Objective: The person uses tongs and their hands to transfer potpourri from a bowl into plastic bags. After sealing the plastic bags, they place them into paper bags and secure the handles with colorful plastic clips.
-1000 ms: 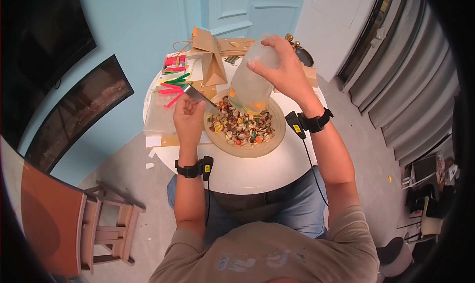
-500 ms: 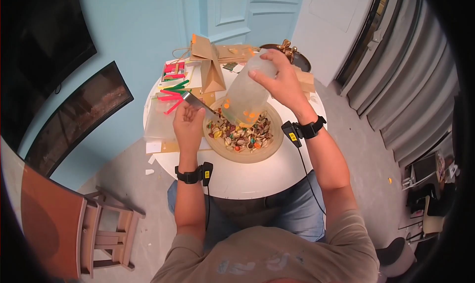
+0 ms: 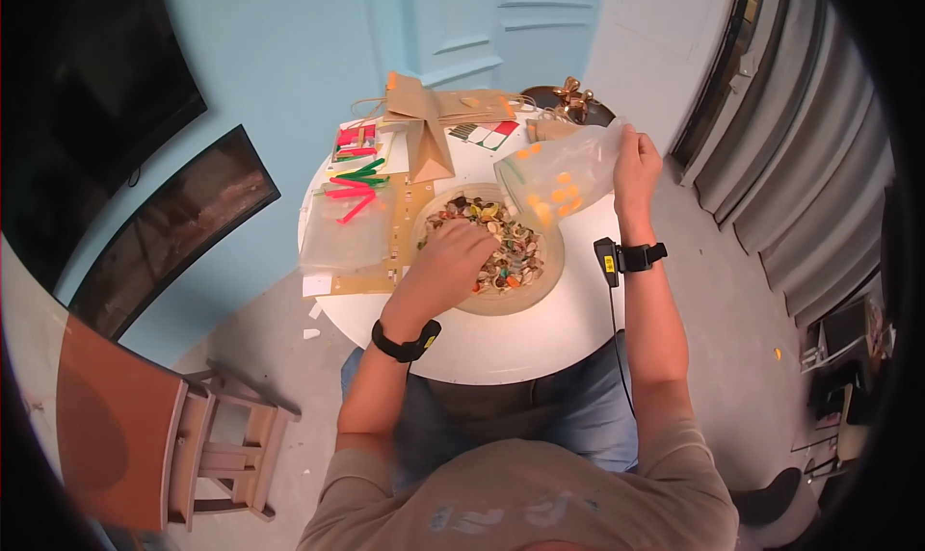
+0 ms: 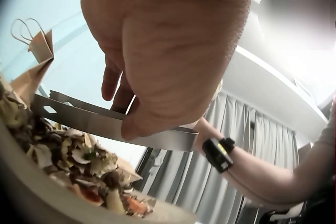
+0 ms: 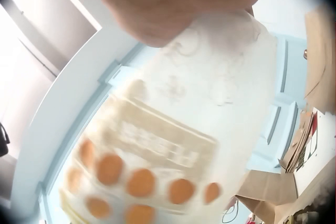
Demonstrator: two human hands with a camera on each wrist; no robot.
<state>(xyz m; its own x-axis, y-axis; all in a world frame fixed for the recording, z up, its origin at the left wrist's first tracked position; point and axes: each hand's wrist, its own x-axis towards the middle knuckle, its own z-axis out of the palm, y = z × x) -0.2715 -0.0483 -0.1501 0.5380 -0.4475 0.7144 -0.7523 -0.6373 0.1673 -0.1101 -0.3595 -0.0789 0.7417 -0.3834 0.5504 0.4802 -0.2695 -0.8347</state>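
My left hand (image 3: 448, 270) is over the round beige bowl (image 3: 553, 272). It pinches metal tongs (image 4: 105, 127) between thumb and fingers. In the left wrist view the tips of the tongs reach the dried, potpourri-like mix (image 4: 79, 158) of beige, brown, green and orange pieces. The head view has the tongs hidden behind the hand. My right hand (image 3: 637, 166) grips one end of a translucent plastic bag (image 3: 564, 180) with orange dots. The bag slants down to the left, its zip-edged mouth (image 3: 511, 187) at the bowl's far right rim.
Pink and green sticks (image 3: 358, 187) lie on a clear sheet at the table's left. Behind the bowl stands a brown paper bag (image 3: 424, 132), with more paper bags beside it. A dark tray (image 3: 559, 98) with copper-coloured ornaments is at the back right.
My left hand has moved right from beside the bowl to over the mix, tongs lowered. My right hand has carried the plastic bag from above the mix to the right, tipping it flatter.
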